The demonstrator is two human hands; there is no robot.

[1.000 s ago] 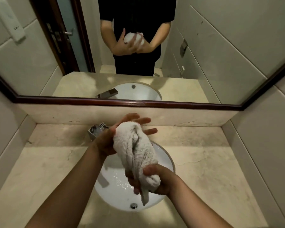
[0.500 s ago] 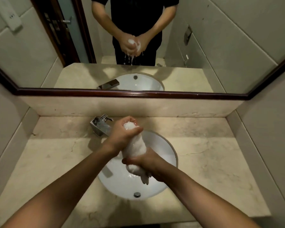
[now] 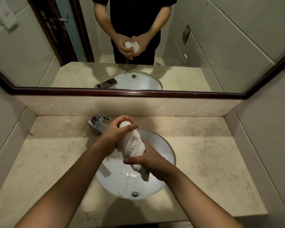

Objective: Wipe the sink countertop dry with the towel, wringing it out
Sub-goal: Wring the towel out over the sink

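Both hands hold a rolled white towel point(image 3: 133, 149) over the round white sink point(image 3: 163, 145), which serves as the landmark; the left hand point(image 3: 115, 136) wraps its curled fingers round the towel's far end, nearest the chrome tap point(image 3: 97, 125) at the sink's back rim; the right hand point(image 3: 148, 163) grips the near end above the middle of the bowl, fingers closed tight around the cloth; the towel runs slantwise between the two fists, its loose tail hanging just past the right hand toward the drain point(image 3: 135, 194); droplets speckle the bowl; the beige stone countertop point(image 3: 212, 153) spreads on either side of the sink, with darker patches to its right that may be damp; the step appears to be wringing; done well, the fists would turn in opposite directions while staying over the bowl, so runoff falls into the sink and not onto the stone
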